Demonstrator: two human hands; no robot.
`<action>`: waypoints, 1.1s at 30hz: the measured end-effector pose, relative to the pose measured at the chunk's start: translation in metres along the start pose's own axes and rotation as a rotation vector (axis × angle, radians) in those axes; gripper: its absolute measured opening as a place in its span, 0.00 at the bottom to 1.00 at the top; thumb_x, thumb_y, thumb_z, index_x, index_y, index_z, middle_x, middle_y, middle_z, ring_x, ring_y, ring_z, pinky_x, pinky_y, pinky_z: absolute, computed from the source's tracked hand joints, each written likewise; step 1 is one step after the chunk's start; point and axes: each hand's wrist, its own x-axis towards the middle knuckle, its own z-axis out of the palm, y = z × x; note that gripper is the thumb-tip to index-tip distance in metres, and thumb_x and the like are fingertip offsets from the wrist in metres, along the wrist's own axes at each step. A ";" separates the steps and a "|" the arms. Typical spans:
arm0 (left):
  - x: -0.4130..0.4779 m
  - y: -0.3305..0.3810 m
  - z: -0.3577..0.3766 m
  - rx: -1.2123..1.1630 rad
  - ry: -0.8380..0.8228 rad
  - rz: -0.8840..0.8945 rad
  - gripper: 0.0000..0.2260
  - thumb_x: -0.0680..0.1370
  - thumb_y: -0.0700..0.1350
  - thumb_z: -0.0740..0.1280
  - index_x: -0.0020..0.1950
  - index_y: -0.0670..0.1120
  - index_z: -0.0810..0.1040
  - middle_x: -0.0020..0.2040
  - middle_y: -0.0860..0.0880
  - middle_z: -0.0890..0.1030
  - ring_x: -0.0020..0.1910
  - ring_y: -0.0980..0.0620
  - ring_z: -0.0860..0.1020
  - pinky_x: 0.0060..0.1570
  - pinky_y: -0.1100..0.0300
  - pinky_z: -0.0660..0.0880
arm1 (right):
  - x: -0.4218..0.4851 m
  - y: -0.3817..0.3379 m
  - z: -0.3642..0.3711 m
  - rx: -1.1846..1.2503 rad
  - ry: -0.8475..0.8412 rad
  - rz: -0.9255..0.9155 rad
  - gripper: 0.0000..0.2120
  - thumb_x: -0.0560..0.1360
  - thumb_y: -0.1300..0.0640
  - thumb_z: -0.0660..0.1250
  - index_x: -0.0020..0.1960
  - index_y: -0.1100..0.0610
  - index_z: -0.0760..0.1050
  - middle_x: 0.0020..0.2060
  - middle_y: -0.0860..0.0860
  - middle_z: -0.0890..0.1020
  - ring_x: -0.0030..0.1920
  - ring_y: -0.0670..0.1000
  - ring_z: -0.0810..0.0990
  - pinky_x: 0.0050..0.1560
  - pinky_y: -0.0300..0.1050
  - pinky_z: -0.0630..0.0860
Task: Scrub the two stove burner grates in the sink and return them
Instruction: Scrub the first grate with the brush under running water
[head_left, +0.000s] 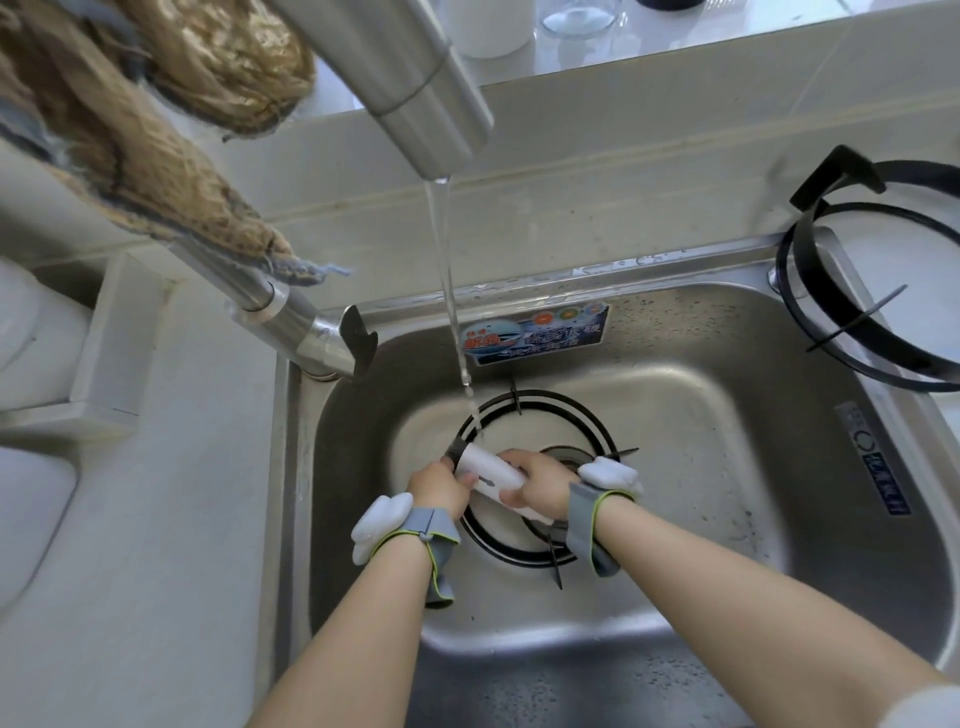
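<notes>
Fingers of the right hand curl round a white cylindrical scrubbing tool, whose far end sits under a thin stream of water. Fingers of the left hand appear clenched on the left edge of a black round metal burner grate. This grate lies flat in the bottom of the stainless steel sink. A second black ring-shaped grate rests on the sink's right rim, well apart. To scrub well, the left hand should probably hold the grate steady while the tool works along each ring and prong, turning the grate gradually under the water.
</notes>
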 end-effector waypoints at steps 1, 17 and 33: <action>-0.001 0.000 0.000 -0.001 0.000 0.001 0.19 0.81 0.51 0.57 0.69 0.41 0.68 0.64 0.41 0.75 0.64 0.41 0.72 0.57 0.57 0.69 | 0.001 -0.001 -0.004 -0.062 -0.008 -0.016 0.21 0.75 0.61 0.64 0.67 0.57 0.68 0.60 0.57 0.77 0.59 0.57 0.75 0.54 0.43 0.69; -0.004 0.003 -0.007 -0.155 0.022 -0.065 0.16 0.79 0.48 0.63 0.64 0.43 0.75 0.62 0.43 0.78 0.63 0.43 0.74 0.57 0.59 0.69 | 0.018 -0.001 -0.007 0.373 0.189 0.222 0.21 0.76 0.59 0.64 0.67 0.61 0.66 0.62 0.59 0.74 0.61 0.60 0.73 0.56 0.46 0.69; -0.008 0.000 -0.014 0.176 0.136 -0.014 0.14 0.79 0.40 0.58 0.62 0.44 0.77 0.57 0.42 0.79 0.57 0.43 0.77 0.52 0.58 0.73 | -0.008 -0.008 0.015 0.161 0.056 0.230 0.24 0.80 0.51 0.57 0.72 0.56 0.55 0.54 0.57 0.73 0.51 0.60 0.75 0.45 0.50 0.73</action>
